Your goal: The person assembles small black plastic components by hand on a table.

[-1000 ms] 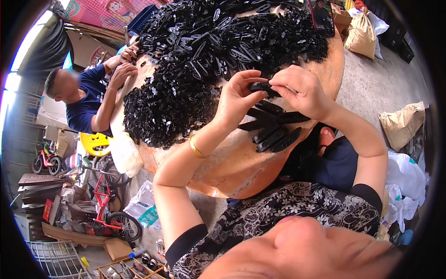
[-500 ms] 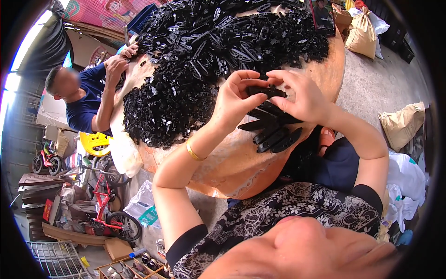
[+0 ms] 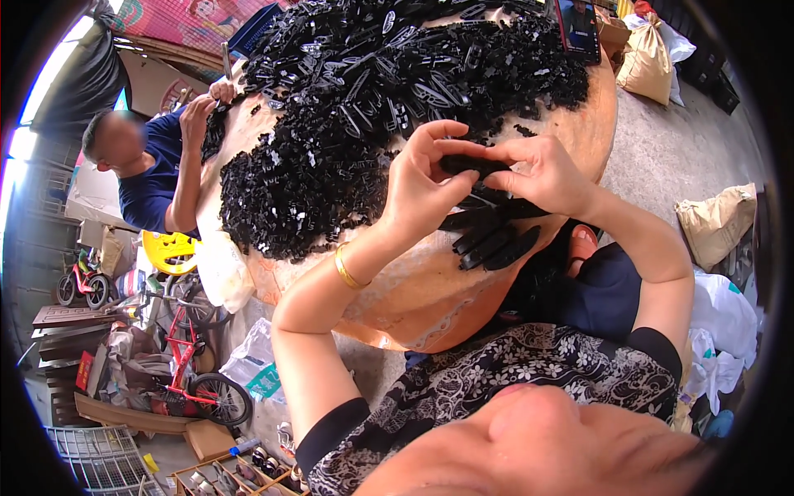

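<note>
Between both hands I hold a small elongated black plastic piece (image 3: 473, 165) above the table's near right part. My left hand (image 3: 423, 176), with a gold bangle on its wrist, pinches the piece's left end. The fingers and thumb of my right hand (image 3: 542, 175) close on its right end. Just below lie several long black oval pieces (image 3: 496, 244), side by side near the table edge and partly hidden by my hands. A large heap of small black plastic parts (image 3: 289, 190) spreads beyond, with longer oval frames (image 3: 413, 74) on top farther back.
The table (image 3: 397, 289) has an orange-beige cover. At its far left a co-worker (image 3: 157, 165) handles small parts. A phone (image 3: 576, 29) stands at the far right. Sacks (image 3: 645, 62) sit on the floor at right; a red bicycle (image 3: 186, 364) stands at left.
My right fingers have closed in on the piece, which has turned slightly between my hands. The co-worker's head and hands have shifted a little.
</note>
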Demonstrator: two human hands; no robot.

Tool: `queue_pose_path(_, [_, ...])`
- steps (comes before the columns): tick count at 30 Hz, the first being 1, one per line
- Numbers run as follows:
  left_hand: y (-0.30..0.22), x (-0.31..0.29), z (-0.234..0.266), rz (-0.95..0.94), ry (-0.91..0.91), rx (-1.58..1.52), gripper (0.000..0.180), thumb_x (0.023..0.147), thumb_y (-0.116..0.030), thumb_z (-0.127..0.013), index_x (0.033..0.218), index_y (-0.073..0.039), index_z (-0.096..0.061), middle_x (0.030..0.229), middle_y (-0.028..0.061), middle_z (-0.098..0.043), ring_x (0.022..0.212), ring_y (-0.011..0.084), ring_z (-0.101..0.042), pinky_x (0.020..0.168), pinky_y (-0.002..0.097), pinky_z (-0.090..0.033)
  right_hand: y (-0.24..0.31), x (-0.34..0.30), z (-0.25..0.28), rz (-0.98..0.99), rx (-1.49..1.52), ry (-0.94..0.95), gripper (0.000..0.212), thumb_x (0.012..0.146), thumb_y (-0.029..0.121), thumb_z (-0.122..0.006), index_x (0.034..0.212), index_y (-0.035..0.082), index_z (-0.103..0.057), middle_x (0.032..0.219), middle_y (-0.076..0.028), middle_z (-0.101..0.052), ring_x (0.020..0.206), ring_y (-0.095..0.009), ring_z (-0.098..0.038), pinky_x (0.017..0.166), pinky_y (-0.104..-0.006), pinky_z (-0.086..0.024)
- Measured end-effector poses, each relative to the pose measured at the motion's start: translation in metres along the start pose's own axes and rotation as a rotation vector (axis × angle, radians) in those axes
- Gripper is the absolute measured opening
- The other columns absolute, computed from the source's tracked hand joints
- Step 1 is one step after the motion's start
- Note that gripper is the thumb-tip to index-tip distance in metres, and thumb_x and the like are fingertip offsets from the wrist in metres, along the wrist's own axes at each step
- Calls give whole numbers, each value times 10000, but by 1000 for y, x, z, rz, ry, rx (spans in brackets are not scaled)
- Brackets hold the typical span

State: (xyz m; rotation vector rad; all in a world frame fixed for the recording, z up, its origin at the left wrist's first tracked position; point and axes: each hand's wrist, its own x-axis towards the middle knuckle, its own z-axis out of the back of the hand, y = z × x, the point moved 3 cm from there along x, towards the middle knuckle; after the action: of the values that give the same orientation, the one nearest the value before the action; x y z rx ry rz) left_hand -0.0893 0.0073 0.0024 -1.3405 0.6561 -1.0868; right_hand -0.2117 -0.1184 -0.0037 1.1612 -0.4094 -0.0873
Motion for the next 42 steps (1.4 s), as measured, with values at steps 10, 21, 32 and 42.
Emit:
queue_pose_path(10, [9, 9, 2, -23, 126, 190, 392, 789, 1, -665, 1151, -44, -522, 1045, 99, -597, 922, 125, -579, 723, 234, -498, -5, -2, 10, 124, -288, 201, 287, 753, 177, -681, 982, 5, -657, 806, -140, -657, 673, -213, -626, 632, -298, -485])
queue_pose_path(21, [39, 49, 61, -218, -124, 1263, 379, 732, -186, -690, 1041, 9, -588, 1009, 158, -550, 973, 324, -494, 882, 375, -432, -17, 7, 6, 209, -288, 160, 183, 833, 203, -633, 880, 32, -673, 782, -107, -598, 696, -260, -591, 623, -345, -467])
queue_pose_path(32, [40, 43, 53, -143, -194, 1497, 189, 716, -67, -571, 873, 34, -542, 896, 184, -551, 879, 331, -526, 797, 385, -453, -20, 10, 5, 416, -765, 95, 134, 750, 114, -650, 860, 66, -590, 878, -70, -530, 846, -253, -552, 732, -347, -466])
queue_pose_path(42, [41, 37, 50, -191, -144, 1609, 178, 706, -15, -566, 881, -18, -535, 908, 146, -560, 884, 298, -527, 741, 361, -465, -26, 9, 3, 454, -849, 151, 142, 758, 99, -626, 882, 45, -585, 896, -80, -527, 847, -253, -547, 730, -340, -470])
